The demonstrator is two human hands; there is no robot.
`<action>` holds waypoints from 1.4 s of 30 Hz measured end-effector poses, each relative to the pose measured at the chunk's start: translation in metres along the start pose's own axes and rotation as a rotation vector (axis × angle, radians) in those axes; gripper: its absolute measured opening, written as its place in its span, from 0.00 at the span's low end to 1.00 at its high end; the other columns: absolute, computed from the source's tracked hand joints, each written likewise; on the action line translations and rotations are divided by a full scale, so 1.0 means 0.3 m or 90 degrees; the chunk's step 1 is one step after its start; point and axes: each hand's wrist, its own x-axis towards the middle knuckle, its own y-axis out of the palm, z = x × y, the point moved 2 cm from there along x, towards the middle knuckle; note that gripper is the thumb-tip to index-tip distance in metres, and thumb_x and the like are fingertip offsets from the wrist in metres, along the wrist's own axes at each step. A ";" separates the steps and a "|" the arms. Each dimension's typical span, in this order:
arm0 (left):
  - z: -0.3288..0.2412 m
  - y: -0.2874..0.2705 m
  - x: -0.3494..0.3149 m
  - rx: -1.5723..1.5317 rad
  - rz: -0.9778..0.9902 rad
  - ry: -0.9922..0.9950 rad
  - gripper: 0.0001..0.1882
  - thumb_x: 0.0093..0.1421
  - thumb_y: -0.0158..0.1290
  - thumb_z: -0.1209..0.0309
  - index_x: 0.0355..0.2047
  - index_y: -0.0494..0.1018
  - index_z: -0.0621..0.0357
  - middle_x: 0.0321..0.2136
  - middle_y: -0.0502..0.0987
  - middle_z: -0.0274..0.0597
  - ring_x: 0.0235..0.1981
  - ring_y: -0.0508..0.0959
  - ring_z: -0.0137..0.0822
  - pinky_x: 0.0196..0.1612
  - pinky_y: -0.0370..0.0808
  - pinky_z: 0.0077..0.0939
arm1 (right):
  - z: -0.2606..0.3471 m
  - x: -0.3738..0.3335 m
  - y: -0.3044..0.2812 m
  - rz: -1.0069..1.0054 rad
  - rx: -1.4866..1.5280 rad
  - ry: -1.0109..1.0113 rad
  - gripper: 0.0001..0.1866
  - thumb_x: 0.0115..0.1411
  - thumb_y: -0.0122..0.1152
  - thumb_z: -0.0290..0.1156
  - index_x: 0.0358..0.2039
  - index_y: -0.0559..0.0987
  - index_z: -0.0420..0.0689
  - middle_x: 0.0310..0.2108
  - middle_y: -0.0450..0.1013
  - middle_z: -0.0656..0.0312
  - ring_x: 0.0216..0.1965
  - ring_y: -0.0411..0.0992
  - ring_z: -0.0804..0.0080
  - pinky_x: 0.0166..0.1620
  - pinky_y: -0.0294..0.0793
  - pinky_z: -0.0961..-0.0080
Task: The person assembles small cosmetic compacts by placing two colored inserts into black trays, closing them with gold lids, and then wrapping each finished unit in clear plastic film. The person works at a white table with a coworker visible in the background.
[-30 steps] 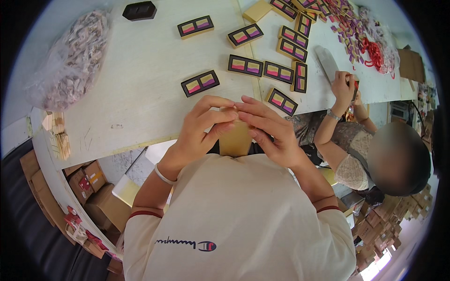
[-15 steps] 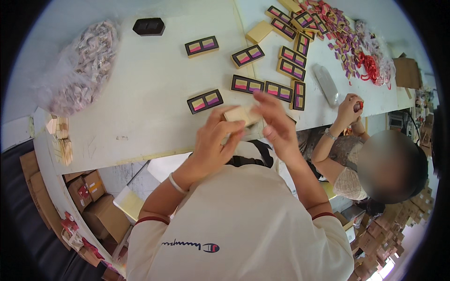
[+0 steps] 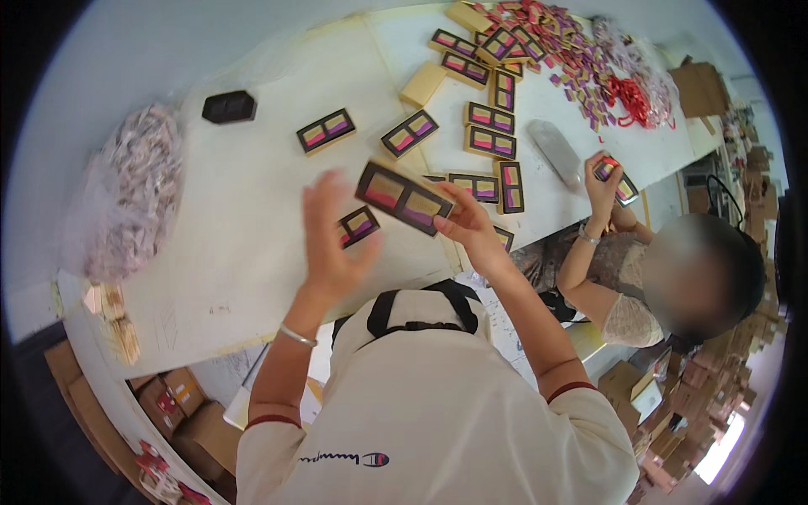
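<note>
My right hand (image 3: pixel 475 234) grips one end of a gold box (image 3: pixel 404 199) with a black-framed front. The box is held tilted above the table, and its two windows show gold with pink and gold with purple. Off its other end, my left hand (image 3: pixel 330 244) is raised with fingers stretched out, somewhat blurred, holding nothing. Behind that hand a similar box (image 3: pixel 360 225) lies partly covered on the table. Further ones lie close by, such as one box (image 3: pixel 326 131) beyond the left hand and another box (image 3: pixel 410 133) beyond the held one.
Several like boxes (image 3: pixel 491 141) cluster right of centre. Far right lie a heap of small coloured pieces (image 3: pixel 547 38) and red ribbon (image 3: pixel 633 105). A black tray (image 3: pixel 229 107) and a plastic bag (image 3: pixel 139 189) are at left. A person (image 3: pixel 606 278) at right holds a box (image 3: pixel 617 178).
The box has turned so its windowed front shows, and it is now in my right hand alone. My left hand has come off it to the left. The view has shifted.
</note>
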 end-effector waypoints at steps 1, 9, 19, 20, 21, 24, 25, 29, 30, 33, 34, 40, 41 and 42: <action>0.052 0.005 0.016 -0.066 0.010 -0.124 0.28 0.52 0.55 0.68 0.53 0.60 0.59 0.53 0.63 0.51 0.58 0.61 0.45 0.61 0.52 0.42 | -0.007 0.016 -0.025 0.011 -0.035 0.025 0.30 0.55 0.58 0.26 0.58 0.60 0.42 0.45 0.69 0.62 0.44 0.66 0.77 0.47 0.64 0.80; 0.219 0.328 -0.013 -0.353 0.117 -0.437 0.22 0.60 0.51 0.64 0.52 0.62 0.57 0.40 0.69 0.41 0.40 0.69 0.31 0.45 0.68 0.25 | -0.100 0.183 -0.148 -0.054 -0.048 0.051 0.22 0.59 0.55 0.41 0.51 0.69 0.42 0.30 0.66 0.72 0.31 0.60 0.85 0.33 0.58 0.85; 0.330 0.326 -0.038 0.162 0.318 -0.271 0.33 0.51 0.58 0.62 0.56 0.59 0.52 0.58 0.56 0.47 0.59 0.56 0.49 0.60 0.48 0.52 | -0.032 0.522 -0.575 -0.390 -0.253 -0.128 0.23 0.54 0.59 0.49 0.22 0.76 0.37 0.18 0.68 0.65 0.22 0.63 0.77 0.27 0.63 0.77; 0.319 0.296 -0.067 0.269 0.360 -0.262 0.34 0.50 0.58 0.62 0.57 0.58 0.52 0.58 0.55 0.46 0.60 0.54 0.49 0.60 0.46 0.55 | -0.010 0.565 -0.575 -0.380 -0.339 -0.116 0.24 0.54 0.58 0.51 0.23 0.76 0.37 0.18 0.69 0.62 0.22 0.66 0.74 0.29 0.64 0.76; 0.312 0.276 -0.104 0.289 0.386 -0.260 0.35 0.49 0.59 0.63 0.57 0.58 0.51 0.58 0.55 0.46 0.60 0.53 0.49 0.60 0.44 0.57 | 0.027 0.595 -0.564 -0.371 -0.424 -0.102 0.26 0.53 0.58 0.52 0.23 0.76 0.37 0.19 0.70 0.59 0.23 0.68 0.71 0.30 0.66 0.74; 0.306 0.236 -0.212 0.327 0.448 -0.268 0.38 0.46 0.61 0.65 0.58 0.58 0.49 0.56 0.57 0.44 0.61 0.52 0.47 0.60 0.40 0.60 | 0.125 0.714 -0.554 -0.279 -0.528 -0.029 0.29 0.50 0.59 0.56 0.28 0.78 0.36 0.25 0.74 0.50 0.29 0.73 0.63 0.34 0.69 0.69; 0.320 0.242 -0.257 0.326 0.455 -0.278 0.39 0.45 0.61 0.65 0.58 0.57 0.48 0.56 0.58 0.44 0.61 0.52 0.47 0.60 0.40 0.60 | 0.132 0.766 -0.558 -0.292 -0.461 -0.070 0.29 0.50 0.60 0.55 0.29 0.78 0.35 0.26 0.75 0.53 0.30 0.73 0.66 0.34 0.69 0.71; 0.343 0.299 -0.309 0.310 0.420 -0.254 0.39 0.43 0.60 0.71 0.57 0.59 0.45 0.51 0.61 0.41 0.56 0.59 0.42 0.60 0.45 0.56 | 0.198 0.892 -0.427 -0.266 -0.178 -0.103 0.27 0.52 0.60 0.51 0.31 0.78 0.33 0.27 0.72 0.63 0.30 0.66 0.77 0.36 0.65 0.80; 0.329 0.323 -0.286 0.293 0.418 -0.247 0.38 0.43 0.60 0.72 0.57 0.59 0.44 0.50 0.62 0.41 0.55 0.61 0.41 0.59 0.46 0.56 | 0.198 0.930 -0.401 -0.211 -0.227 -0.094 0.23 0.53 0.58 0.55 0.28 0.78 0.44 0.19 0.66 0.72 0.22 0.60 0.83 0.25 0.56 0.83; 0.296 0.365 -0.259 0.281 0.421 -0.235 0.38 0.43 0.60 0.71 0.57 0.60 0.45 0.49 0.63 0.40 0.54 0.61 0.41 0.60 0.47 0.53 | 0.205 0.938 -0.379 -0.304 -0.140 -0.165 0.22 0.53 0.58 0.54 0.24 0.77 0.46 0.19 0.65 0.72 0.22 0.61 0.84 0.25 0.57 0.83; 0.296 0.368 -0.257 0.278 0.422 -0.233 0.38 0.44 0.60 0.70 0.57 0.60 0.46 0.50 0.63 0.40 0.54 0.61 0.42 0.60 0.47 0.53 | 0.207 0.920 -0.413 -0.354 -0.079 -0.164 0.21 0.53 0.58 0.54 0.24 0.76 0.47 0.19 0.65 0.72 0.22 0.61 0.84 0.25 0.57 0.83; 0.308 0.355 -0.281 0.271 0.393 -0.264 0.35 0.44 0.58 0.71 0.55 0.61 0.46 0.49 0.63 0.39 0.54 0.60 0.42 0.61 0.44 0.53 | 0.063 0.603 -0.829 -0.762 0.190 -0.216 0.20 0.55 0.58 0.51 0.27 0.75 0.44 0.20 0.67 0.68 0.17 0.62 0.79 0.17 0.55 0.80; 0.306 0.355 -0.283 0.271 0.387 -0.266 0.35 0.44 0.57 0.72 0.55 0.61 0.46 0.48 0.63 0.39 0.54 0.60 0.42 0.60 0.44 0.54 | 0.030 0.552 -0.875 -0.802 0.225 -0.215 0.21 0.54 0.58 0.53 0.28 0.74 0.45 0.22 0.69 0.68 0.18 0.63 0.79 0.17 0.55 0.80; 0.307 0.353 -0.284 0.272 0.383 -0.265 0.35 0.43 0.55 0.72 0.55 0.62 0.46 0.48 0.64 0.39 0.54 0.60 0.42 0.60 0.44 0.54 | 0.001 0.524 -0.922 -0.872 0.276 -0.216 0.22 0.54 0.57 0.55 0.28 0.74 0.46 0.22 0.69 0.68 0.17 0.63 0.79 0.17 0.56 0.80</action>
